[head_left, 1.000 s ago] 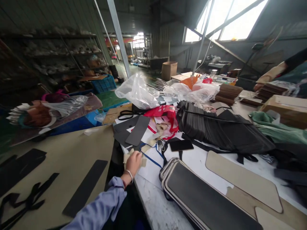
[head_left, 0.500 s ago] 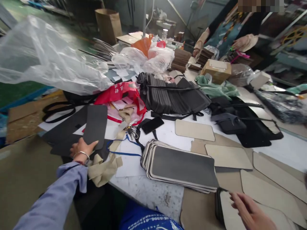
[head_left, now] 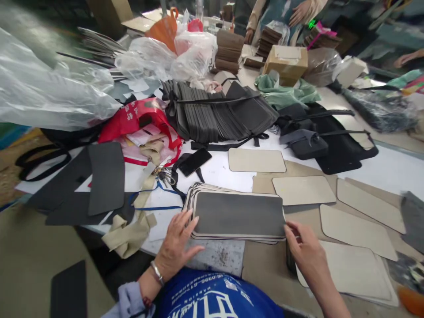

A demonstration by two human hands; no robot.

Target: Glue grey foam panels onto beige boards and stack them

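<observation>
A stack of rounded rectangular panels point(head_left: 239, 214), dark grey on top with pale borders, lies in front of me. My left hand point(head_left: 177, 238) has its fingers spread, the tips touching the stack's left edge and the thumb apart. At the opposite end, my right hand point(head_left: 306, 247) has bent fingers closed at the right edge of the top panel. Its grip is partly hidden. Beneath that hand lie pale beige panels point(head_left: 347, 267). Farther left, a single dark grey panel point(head_left: 106, 179) rests on other dark sheets.
More beige panels point(head_left: 304, 190) are spread to the right. Behind the stack lie a phone point(head_left: 194, 162), keys point(head_left: 165, 175), a red bag point(head_left: 124, 121) and a strapped bundle of dark pieces point(head_left: 215, 115). A beige cloth strip point(head_left: 124, 236) hangs at the table's edge. Another person's hand point(head_left: 300, 12) shows at the back.
My left hand has left the single dark grey panel and moved right to the stack. My right hand has moved left from the beige panels to the stack's right edge. The view has shifted.
</observation>
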